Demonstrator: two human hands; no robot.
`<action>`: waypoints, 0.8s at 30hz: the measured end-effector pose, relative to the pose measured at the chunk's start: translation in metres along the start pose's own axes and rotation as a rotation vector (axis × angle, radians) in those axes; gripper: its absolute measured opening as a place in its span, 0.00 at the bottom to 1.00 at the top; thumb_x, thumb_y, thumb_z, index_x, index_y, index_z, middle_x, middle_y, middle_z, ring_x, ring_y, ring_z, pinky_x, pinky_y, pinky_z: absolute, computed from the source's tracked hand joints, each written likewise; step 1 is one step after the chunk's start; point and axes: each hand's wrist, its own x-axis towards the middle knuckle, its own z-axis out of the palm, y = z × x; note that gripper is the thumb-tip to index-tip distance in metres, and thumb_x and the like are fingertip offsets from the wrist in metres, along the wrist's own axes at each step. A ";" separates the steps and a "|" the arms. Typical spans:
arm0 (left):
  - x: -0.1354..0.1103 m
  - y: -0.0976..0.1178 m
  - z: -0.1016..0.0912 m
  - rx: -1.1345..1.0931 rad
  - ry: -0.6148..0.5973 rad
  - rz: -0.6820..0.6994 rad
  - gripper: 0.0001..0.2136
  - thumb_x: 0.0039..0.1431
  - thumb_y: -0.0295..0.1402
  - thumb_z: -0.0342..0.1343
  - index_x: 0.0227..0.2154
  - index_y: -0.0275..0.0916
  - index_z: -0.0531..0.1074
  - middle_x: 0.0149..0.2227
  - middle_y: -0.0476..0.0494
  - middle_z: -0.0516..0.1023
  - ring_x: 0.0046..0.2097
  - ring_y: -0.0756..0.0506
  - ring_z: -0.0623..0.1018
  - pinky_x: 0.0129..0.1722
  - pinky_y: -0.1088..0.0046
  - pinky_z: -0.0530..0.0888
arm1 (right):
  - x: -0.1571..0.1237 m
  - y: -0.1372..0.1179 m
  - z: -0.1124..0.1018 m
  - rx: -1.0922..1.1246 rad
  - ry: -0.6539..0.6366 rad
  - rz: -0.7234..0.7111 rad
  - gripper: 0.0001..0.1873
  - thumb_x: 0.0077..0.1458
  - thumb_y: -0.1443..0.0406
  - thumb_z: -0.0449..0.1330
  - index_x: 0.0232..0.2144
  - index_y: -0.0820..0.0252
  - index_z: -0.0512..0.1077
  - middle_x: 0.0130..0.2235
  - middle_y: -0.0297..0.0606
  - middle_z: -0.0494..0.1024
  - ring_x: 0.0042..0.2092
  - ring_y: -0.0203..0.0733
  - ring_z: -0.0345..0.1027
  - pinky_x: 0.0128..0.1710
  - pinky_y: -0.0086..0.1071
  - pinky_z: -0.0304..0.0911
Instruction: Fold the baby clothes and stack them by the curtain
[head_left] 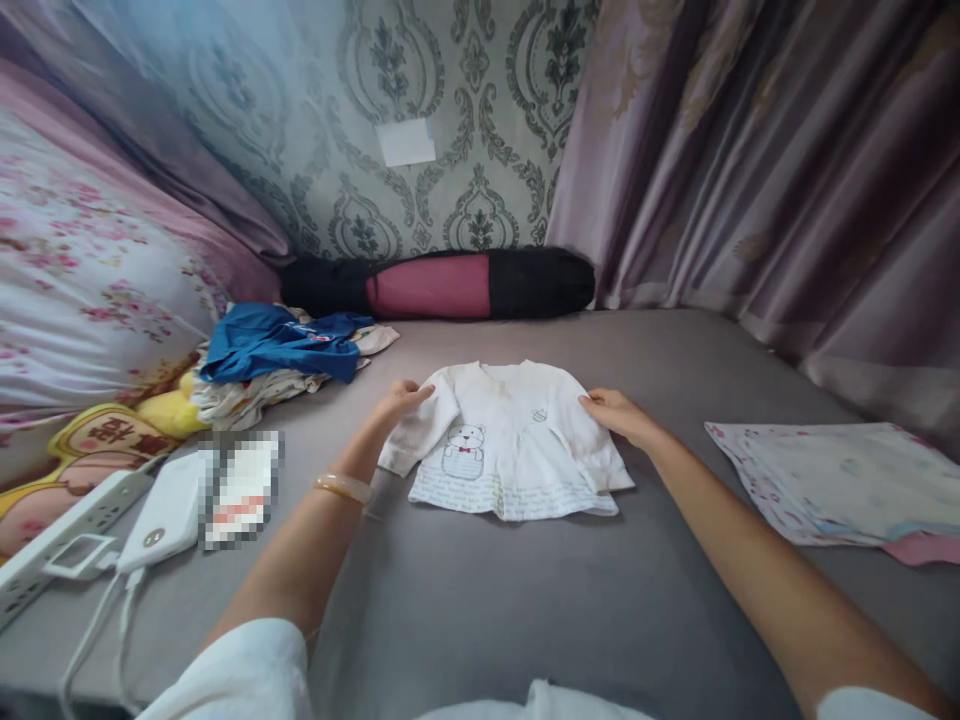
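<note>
A small white baby shirt (517, 440) with long sleeves lies spread out on the grey sheet, its neckline pointing away from me. A bear with a red bow tie is printed on the left half of its front, and lines of lettering run along the hem. My left hand (405, 400), a bangle on its wrist, pinches the upper part of the left sleeve. On the opposite side my right hand (611, 412) has its thumb and fingers closed on the right sleeve near the shoulder.
A blue garment (281, 342) tops a heap of clothes at the left. Folded cloths (832, 480) lie at the right. Near left are a power strip (97, 520), a white charging device (169, 505) with cables, and a yellow plush (112, 440). A black-and-pink roll (431, 285) rests against the wall.
</note>
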 end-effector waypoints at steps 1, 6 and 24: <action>-0.006 -0.001 -0.004 -0.005 -0.021 -0.003 0.19 0.45 0.51 0.58 0.23 0.37 0.71 0.20 0.51 0.67 0.26 0.48 0.67 0.25 0.74 0.60 | -0.007 0.003 -0.002 0.040 -0.033 0.009 0.11 0.59 0.62 0.55 0.36 0.63 0.74 0.35 0.39 0.82 0.36 0.38 0.74 0.32 0.24 0.64; -0.033 -0.009 -0.025 -0.013 -0.130 -0.051 0.19 0.40 0.51 0.62 0.22 0.38 0.70 0.18 0.53 0.64 0.23 0.50 0.64 0.23 0.75 0.56 | -0.038 0.013 -0.018 0.157 -0.198 0.038 0.09 0.55 0.61 0.58 0.32 0.62 0.74 0.32 0.38 0.80 0.33 0.37 0.72 0.29 0.25 0.63; -0.049 -0.035 -0.063 -0.272 0.137 -0.082 0.16 0.31 0.43 0.64 0.23 0.38 0.72 0.19 0.53 0.66 0.23 0.52 0.63 0.22 0.76 0.57 | -0.018 0.041 -0.065 -0.054 0.019 0.033 0.08 0.47 0.64 0.60 0.30 0.61 0.77 0.29 0.39 0.80 0.31 0.41 0.72 0.28 0.29 0.63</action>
